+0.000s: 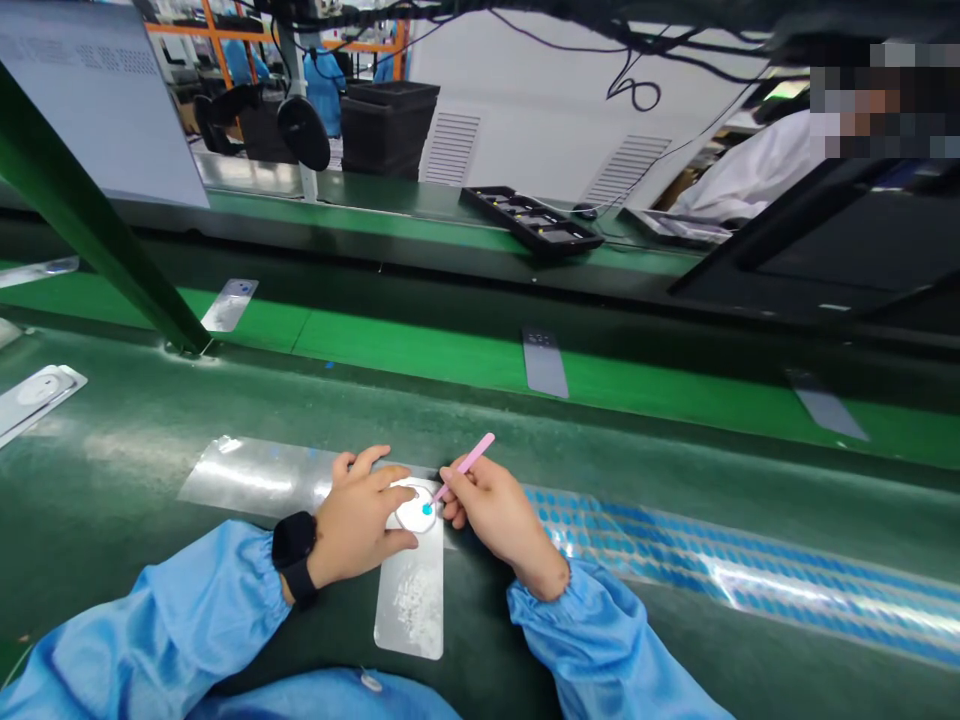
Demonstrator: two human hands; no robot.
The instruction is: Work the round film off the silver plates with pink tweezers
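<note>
A phone back panel, silvery white with a round white camera area at its far end, lies on the green bench in front of me. My left hand, a dark watch on its wrist, rests at the panel's left edge with fingers spread around the round area. Pinched in my right hand is a pair of pink tweezers, slanting down to the left. Their tip meets a small blue round sticker on the round area; whether they still grip it I cannot tell. Right of that hand stretches a clear sheet of blue stickers.
Beyond the bench edge runs a bright green conveyor belt carrying several panels, one a grey panel. A clear film strip lies left. Other panels sit far left, near a green post. A black tray stands behind.
</note>
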